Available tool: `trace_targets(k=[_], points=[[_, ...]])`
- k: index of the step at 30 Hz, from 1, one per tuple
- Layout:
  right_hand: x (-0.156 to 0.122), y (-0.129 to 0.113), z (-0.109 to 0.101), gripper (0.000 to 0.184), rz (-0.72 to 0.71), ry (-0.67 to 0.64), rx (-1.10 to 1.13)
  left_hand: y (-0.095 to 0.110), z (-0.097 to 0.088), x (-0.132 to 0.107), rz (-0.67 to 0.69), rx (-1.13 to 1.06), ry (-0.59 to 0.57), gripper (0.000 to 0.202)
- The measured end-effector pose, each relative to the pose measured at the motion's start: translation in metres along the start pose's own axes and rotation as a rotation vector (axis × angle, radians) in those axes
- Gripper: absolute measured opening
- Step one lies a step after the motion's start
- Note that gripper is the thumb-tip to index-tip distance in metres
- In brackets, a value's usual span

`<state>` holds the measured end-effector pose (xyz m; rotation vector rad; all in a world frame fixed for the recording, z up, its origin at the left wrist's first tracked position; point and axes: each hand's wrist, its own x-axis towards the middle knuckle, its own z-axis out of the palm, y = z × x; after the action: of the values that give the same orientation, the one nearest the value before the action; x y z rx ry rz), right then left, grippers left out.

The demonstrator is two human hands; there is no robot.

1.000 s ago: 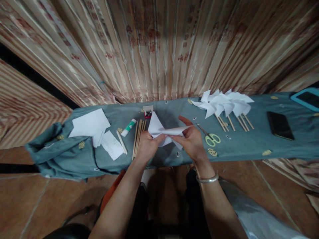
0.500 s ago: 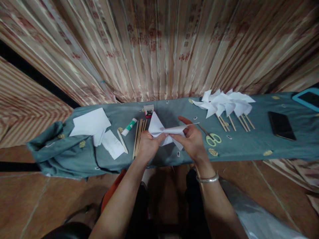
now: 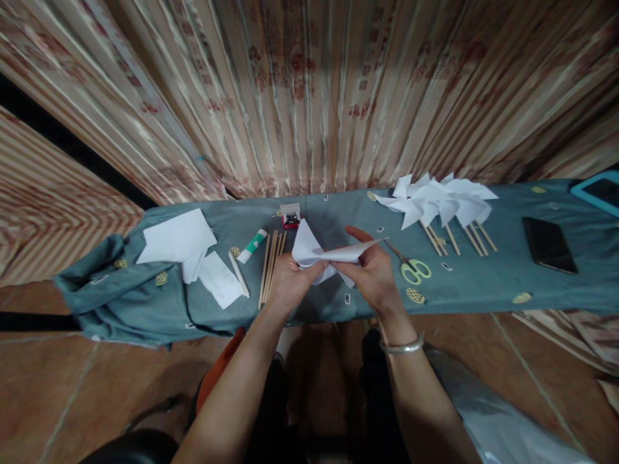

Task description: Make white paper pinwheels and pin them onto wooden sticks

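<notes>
Both hands grip a white paper pinwheel (image 3: 305, 245) over the middle of the cloth-covered table. On its left side my left hand (image 3: 289, 281) pinches the paper, thumb near the centre. My right hand (image 3: 372, 270) presses the right part with its thumb, while its index finger sticks out away from the paper. The paper's folded points spread up, right and down; its underside and some fingers are hidden. Beside my left hand lie several wooden sticks (image 3: 269, 267). Just beyond the paper stands a small red box (image 3: 291, 219) with shiny pins. Yellow-green scissors (image 3: 412, 267) lie right of my right hand.
Several pinwheels on sticks (image 3: 438, 203) lie at the right, then a black phone (image 3: 549, 245) and a blue-framed device (image 3: 599, 192). On the left are white paper sheets (image 3: 176, 235), a written note (image 3: 220, 280), a white pen (image 3: 238, 274) and a glue stick (image 3: 252, 246). A curtain (image 3: 309, 96) hangs behind.
The pinwheel's upper left point has tilted slightly and its right flap shows a wider face. Both hands keep their hold in nearly the same place.
</notes>
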<state>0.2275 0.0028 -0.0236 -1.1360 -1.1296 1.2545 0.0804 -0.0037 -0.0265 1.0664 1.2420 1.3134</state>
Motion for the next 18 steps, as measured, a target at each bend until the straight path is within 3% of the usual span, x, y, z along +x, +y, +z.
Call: trace_targets(k=[10, 18], points=[[-0.001, -0.006, 0.004, 0.071, 0.059, 0.039, -0.015, 0.006, 0.000, -0.002, -0.031, 0.016, -0.021, 0.021], [0.002, 0.007, 0.001, 0.066, 0.050, 0.024, 0.026, 0.004, -0.001, -0.002, -0.048, -0.057, 0.004, 0.020]])
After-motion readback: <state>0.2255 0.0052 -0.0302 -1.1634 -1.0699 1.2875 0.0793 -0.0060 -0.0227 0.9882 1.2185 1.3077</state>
